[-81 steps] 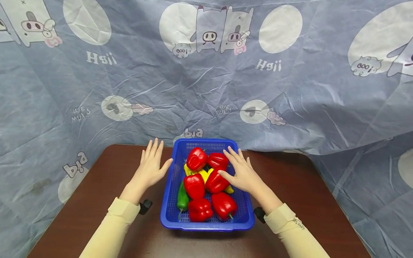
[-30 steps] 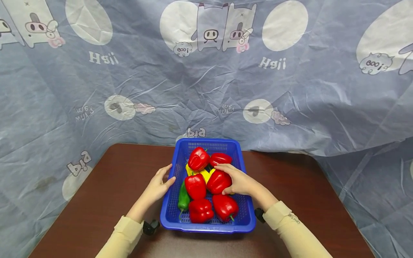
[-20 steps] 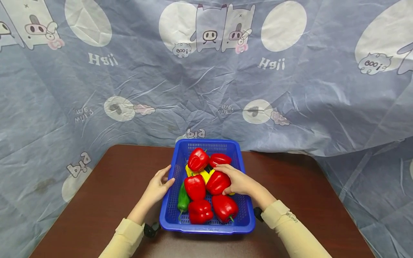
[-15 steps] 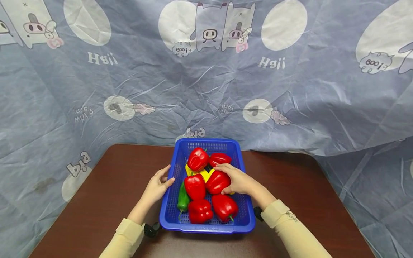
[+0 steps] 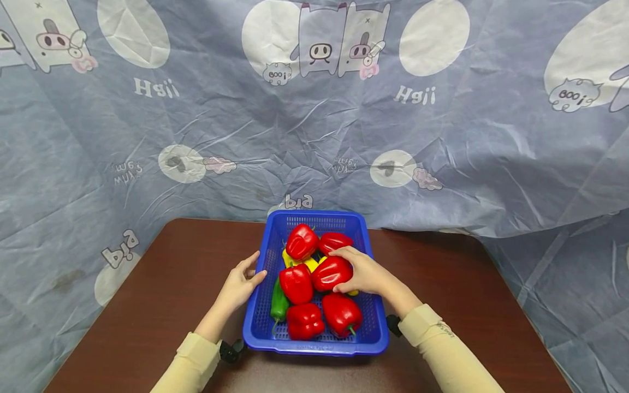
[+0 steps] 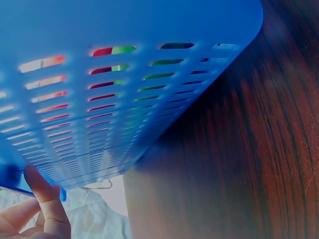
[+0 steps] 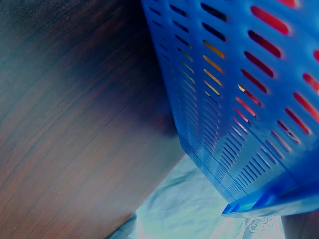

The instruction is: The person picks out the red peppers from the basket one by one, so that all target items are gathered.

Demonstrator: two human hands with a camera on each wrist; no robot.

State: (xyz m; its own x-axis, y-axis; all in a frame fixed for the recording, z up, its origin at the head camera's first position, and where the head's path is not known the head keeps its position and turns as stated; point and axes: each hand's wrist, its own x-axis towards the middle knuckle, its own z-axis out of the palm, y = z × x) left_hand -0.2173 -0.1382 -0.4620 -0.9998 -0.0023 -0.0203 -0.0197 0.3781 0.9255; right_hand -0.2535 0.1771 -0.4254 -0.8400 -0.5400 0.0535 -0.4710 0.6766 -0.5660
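A blue plastic basket (image 5: 314,347) with slotted walls stands in the middle of the table, full of peppers. My left hand (image 5: 238,284) pinches its left rim, thumb over the edge; in the left wrist view the fingers (image 6: 42,191) lie at the outer wall. My right hand (image 5: 367,276) reaches over the right rim and grips a red bell pepper (image 5: 329,274) from its right side. Around it lie several more red bell peppers (image 5: 297,284), a long green pepper (image 5: 279,303) at the left wall and yellow peppers (image 5: 312,264) partly hidden underneath. No right fingers show in the right wrist view.
The brown wooden table (image 5: 206,245) extends to both sides of the basket. A grey-blue printed cloth (image 5: 314,125) hangs behind its back edge. Each wrist wears a small black camera (image 5: 231,350).
Both hands came down from hovering beside and over the basket; the left took its rim, the right a red bell pepper. In the last half second that pepper turned and shifted slightly up.
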